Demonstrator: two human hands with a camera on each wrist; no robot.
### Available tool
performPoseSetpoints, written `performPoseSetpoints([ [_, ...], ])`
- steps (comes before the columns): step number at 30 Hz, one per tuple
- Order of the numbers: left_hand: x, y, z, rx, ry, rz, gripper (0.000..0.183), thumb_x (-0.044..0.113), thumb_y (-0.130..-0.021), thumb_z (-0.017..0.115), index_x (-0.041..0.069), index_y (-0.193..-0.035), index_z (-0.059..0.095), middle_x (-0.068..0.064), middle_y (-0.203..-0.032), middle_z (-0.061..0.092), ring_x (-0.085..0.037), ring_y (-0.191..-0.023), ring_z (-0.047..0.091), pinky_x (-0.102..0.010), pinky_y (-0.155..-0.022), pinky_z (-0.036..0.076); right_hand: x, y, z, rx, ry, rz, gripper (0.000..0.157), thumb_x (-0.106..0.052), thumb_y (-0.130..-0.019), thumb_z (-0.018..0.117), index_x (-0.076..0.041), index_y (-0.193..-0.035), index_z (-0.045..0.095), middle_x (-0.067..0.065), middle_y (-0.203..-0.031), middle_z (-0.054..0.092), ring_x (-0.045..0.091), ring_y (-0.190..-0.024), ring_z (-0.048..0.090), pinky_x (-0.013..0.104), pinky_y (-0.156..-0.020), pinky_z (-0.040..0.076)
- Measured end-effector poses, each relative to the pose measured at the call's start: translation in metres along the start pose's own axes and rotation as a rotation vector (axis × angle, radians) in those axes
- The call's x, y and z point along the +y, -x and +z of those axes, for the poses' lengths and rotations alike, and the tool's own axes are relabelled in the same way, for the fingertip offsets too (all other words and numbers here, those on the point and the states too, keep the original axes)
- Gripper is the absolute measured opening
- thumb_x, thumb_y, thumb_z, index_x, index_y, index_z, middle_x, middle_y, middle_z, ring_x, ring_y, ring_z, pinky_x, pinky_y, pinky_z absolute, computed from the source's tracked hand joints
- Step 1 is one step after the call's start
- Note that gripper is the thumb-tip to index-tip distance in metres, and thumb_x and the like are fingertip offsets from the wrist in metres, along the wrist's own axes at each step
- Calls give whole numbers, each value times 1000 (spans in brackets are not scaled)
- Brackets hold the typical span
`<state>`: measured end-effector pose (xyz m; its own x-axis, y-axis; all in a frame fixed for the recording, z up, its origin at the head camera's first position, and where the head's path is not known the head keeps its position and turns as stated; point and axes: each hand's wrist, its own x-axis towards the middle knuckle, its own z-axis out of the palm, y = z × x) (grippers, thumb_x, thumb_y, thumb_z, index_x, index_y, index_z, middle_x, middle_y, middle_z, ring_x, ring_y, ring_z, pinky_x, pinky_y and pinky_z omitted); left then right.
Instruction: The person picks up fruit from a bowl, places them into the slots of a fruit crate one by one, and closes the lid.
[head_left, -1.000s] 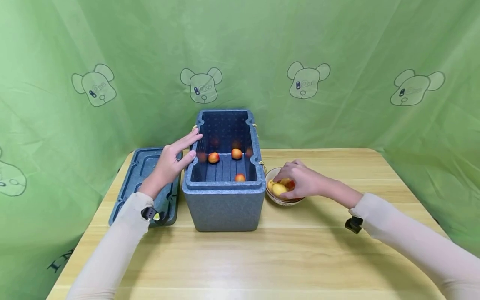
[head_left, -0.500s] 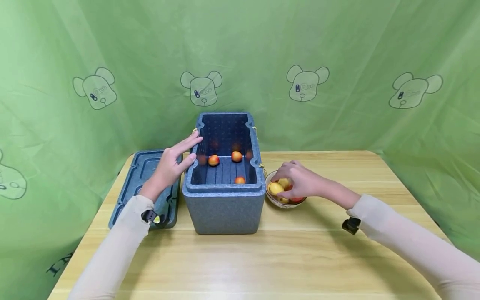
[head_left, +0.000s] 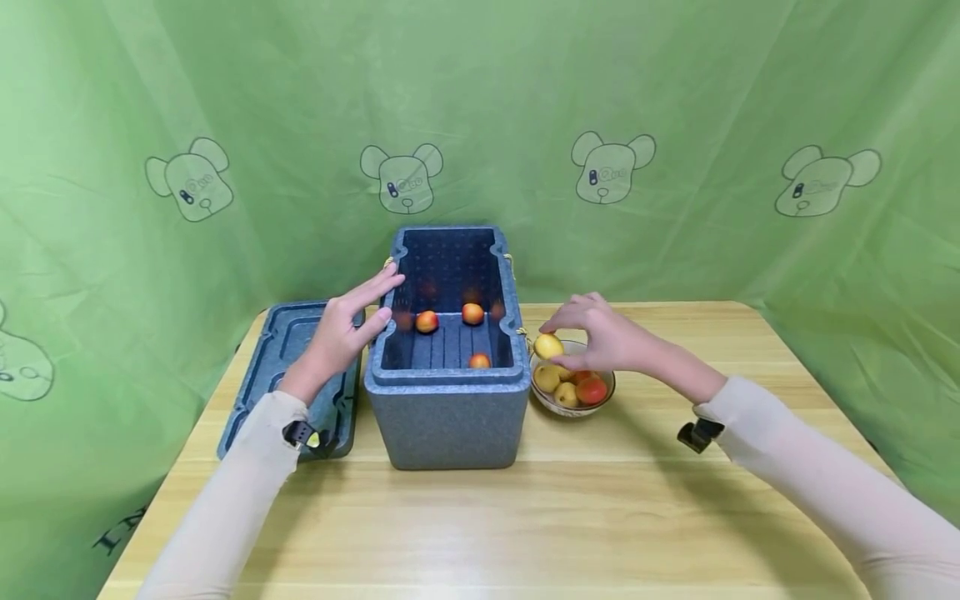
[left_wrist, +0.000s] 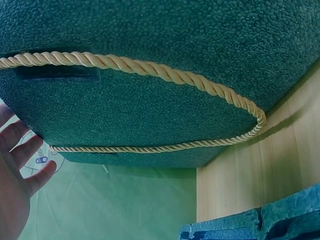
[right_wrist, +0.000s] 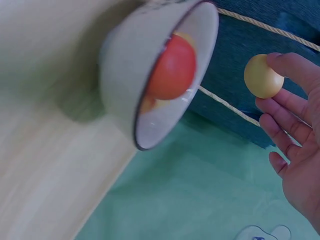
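Observation:
My right hand [head_left: 609, 337] pinches a smooth yellow oval fruit [head_left: 549, 346] between thumb and fingers, above the near-left part of a bowl [head_left: 562, 412]. In the right wrist view the yellow fruit shows close by the side of the box, apart from the bowl. Several yellow fruits [head_left: 567, 394] and red ones [head_left: 592, 389] lie in the bowl. My left hand [head_left: 339, 337] rests with straight, spread fingers at the left rim of a lidless blue-grey foam box [head_left: 453, 421]. On the box floor lie three orange-red fruits [head_left: 472, 313].
The box's lid [head_left: 277, 342] lies on the wooden table [head_left: 480, 533] to the left. Twisted rope handles [left_wrist: 165, 72] loop along the box's sides. Behind the table hangs a green cloth [head_left: 510, 83] printed with bear heads.
My right hand has lifted the yellow fruit up out of the bowl, uncovering the other fruits. The left hand stays at the box rim.

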<state>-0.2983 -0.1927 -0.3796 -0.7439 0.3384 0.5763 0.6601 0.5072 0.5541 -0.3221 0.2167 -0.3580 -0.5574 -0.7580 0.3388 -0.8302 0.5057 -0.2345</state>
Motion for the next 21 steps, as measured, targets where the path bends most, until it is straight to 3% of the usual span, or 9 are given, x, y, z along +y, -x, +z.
performPoseSetpoints([
  [11, 1, 1, 0, -2, -2, -10, 49, 25, -102, 55, 20, -151, 53, -3, -163, 39, -24, -151, 39, -52, -122, 33, -7, -12, -28, 199, 7, -73, 41, -12, -70, 91, -4, -108, 77, 8, -101, 78, 26, -98, 63, 43, -92, 38],
  [21, 0, 1, 2, 18, 9, 0, 49, 29, -103, 54, 18, -150, 53, -4, -163, 40, -26, -150, 40, -52, -122, 33, -16, -31, -59, 284, 25, -88, 43, -12, -71, 90, -5, -111, 77, 10, -105, 78, 24, -100, 62, 43, -95, 38],
])
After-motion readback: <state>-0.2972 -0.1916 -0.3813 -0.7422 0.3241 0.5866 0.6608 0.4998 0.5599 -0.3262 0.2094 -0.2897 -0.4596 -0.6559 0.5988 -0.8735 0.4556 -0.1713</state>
